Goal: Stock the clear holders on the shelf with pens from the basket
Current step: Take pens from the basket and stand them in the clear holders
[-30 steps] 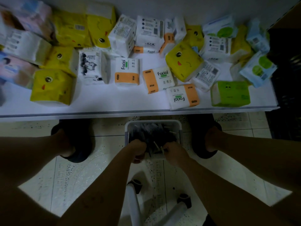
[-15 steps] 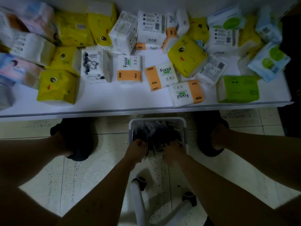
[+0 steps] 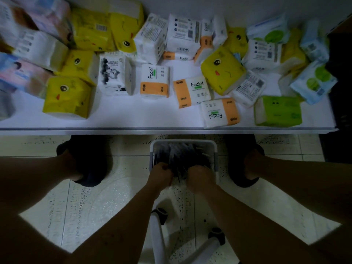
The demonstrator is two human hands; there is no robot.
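Observation:
A white basket (image 3: 183,142) stands on the tiled floor between my feet, below the shelf edge. It is full of dark pens (image 3: 182,157). My left hand (image 3: 161,175) is at the basket's near left side, fingers curled round some pens. My right hand (image 3: 200,178) is at the near right side, also curled round pens. The view is dim and blurred, so single pens are hard to tell apart. No clear holders are in view.
A white shelf (image 3: 133,119) runs across the view above the basket, covered with several tissue packs (image 3: 154,81) in yellow, orange, green and white. My feet in dark slippers (image 3: 89,161) flank the basket. A chair base with castors (image 3: 162,216) stands near me.
Both hands have moved slightly further into the basket and closed tighter on the pens. The camera has shifted, so the shelf sits a little more to the right.

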